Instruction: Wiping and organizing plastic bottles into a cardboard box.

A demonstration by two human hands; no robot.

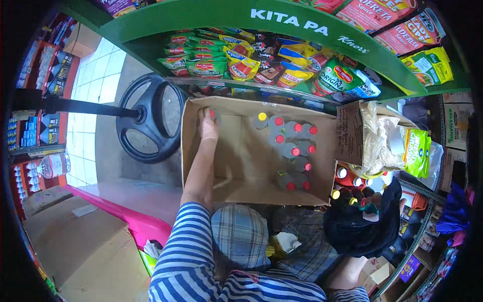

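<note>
Left hand (207, 127) is gripping a clear, red-capped bottle (213, 115) in the far left corner of a tan cardboard box (234, 163), more red-capped bottles (295, 151) over right. Right hand (371, 216)'s mostly buried in black cloth (349, 232), can't tell its grip.

A: What lies before me?
B: A carton (229, 156); bottles (292, 150) in its right half, my left hand (208, 126) in its far-left corner.
A: Around it?
B: Packet rack (201, 21) behind; pole base (147, 128) left; smaller box (349, 133) right; cloth (352, 226) nearer me, right.
</note>
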